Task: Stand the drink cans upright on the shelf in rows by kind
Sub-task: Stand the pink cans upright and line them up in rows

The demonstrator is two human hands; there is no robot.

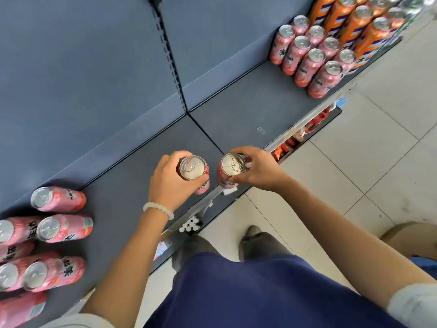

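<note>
My left hand [169, 183] grips a pink can [192, 170] upright near the front edge of the dark grey shelf [236, 114]. Beside it my right hand [256, 170] grips a second pink can [230, 169], also upright, over the shelf's front edge. Whether either can rests on the shelf I cannot tell. At the far right, pink cans [309, 58] stand in rows, with taller orange cans [354, 22] in rows behind them. At the left, several more pink cans [54, 233] are grouped on the shelf.
The shelf's back panel [82, 79] rises behind, with a slotted upright [170, 55] at the joint. A lower shelf holds red packets [316, 124] and white-capped bottles [189, 224]. A tiled floor [354, 174] lies to the right, with a cardboard box [411, 235] on it.
</note>
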